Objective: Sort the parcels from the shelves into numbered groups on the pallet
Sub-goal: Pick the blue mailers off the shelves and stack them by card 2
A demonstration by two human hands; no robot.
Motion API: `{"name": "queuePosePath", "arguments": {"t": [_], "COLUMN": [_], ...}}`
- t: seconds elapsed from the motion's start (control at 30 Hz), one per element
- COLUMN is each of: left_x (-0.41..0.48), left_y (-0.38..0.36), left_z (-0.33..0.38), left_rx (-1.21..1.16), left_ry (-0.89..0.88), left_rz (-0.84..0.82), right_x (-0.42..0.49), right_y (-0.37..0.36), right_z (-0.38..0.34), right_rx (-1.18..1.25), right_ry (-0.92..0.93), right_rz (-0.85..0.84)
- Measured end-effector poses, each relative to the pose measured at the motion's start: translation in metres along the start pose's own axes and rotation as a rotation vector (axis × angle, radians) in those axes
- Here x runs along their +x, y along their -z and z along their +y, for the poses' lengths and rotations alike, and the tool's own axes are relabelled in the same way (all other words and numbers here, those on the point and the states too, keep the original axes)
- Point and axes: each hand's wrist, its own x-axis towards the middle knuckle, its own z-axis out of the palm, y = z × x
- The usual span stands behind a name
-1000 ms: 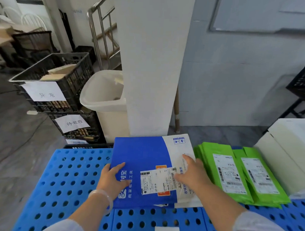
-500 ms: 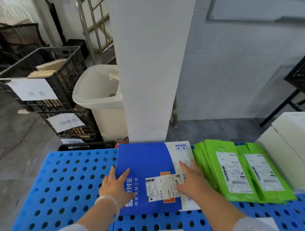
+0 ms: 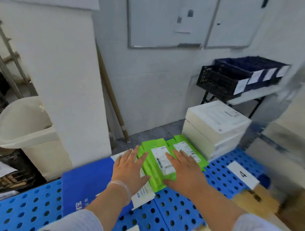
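The left hand [image 3: 129,168] and right hand [image 3: 183,170] lie flat with fingers straight, clasping nothing, one against each long side of the nearer green mailer stack [image 3: 154,180]. The stack sits at the pallet's [image 3: 179,213] far edge, between the blue parcel [image 3: 87,180] and a second green stack [image 3: 187,146]. These look like thin plastic bags, light, soft and slick, so they are best squeezed together by the long edges, not lifted by a corner.

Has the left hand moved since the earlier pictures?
Yes. The left hand moved right along the blue parcel, from its blue part to its white end, and now lies at the green parcels.
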Motion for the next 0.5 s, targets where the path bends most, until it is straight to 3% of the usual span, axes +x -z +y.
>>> {"name": "queuePosePath", "arguments": {"t": [0.23, 0.5], "left_x": [-0.015, -0.083], "left_y": [0.026, 0.051], "left_z": [0.152, 0.382], "left_rx": [0.031, 0.013], "left_ry": [-0.273, -0.601], "left_rz": [0.068, 0.161], "right_x": [-0.122, -0.332], "right_y": [0.052, 0.114], "right_z": [0.095, 0.209], "right_rx": [-0.064, -0.106], "right_ry": [-0.208, -0.522], "right_rz": [0.025, 0.148]}}
